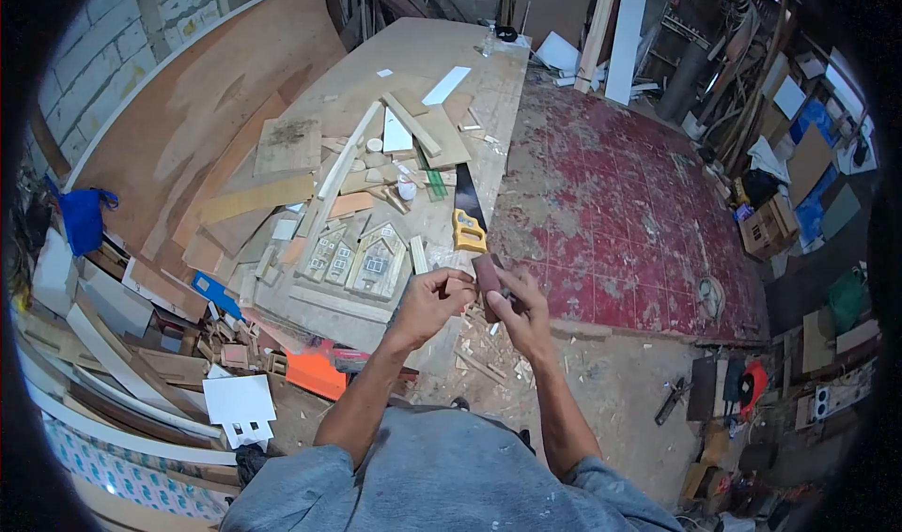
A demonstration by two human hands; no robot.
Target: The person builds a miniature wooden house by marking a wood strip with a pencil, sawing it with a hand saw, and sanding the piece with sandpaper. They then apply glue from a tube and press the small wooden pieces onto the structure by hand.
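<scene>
Both my hands are raised over the near right corner of the wooden worktable. My right hand holds a dark reddish-brown strip, its fingers behind and its thumb in front. Close beside the strip's left side is my left hand, fingers curled and closed; what it pinches, if anything, is too small to tell. Just beyond the hands lies a handsaw with a yellow handle, its dark blade pointing away. Small wooden house shapes lie to the left of my left hand.
Wood offcuts are heaped mid-table. A large plywood sheet leans at the left. An orange piece and a white board lie below the table's near left side. Red tiled floor stretches right; shavings litter the ground nearby.
</scene>
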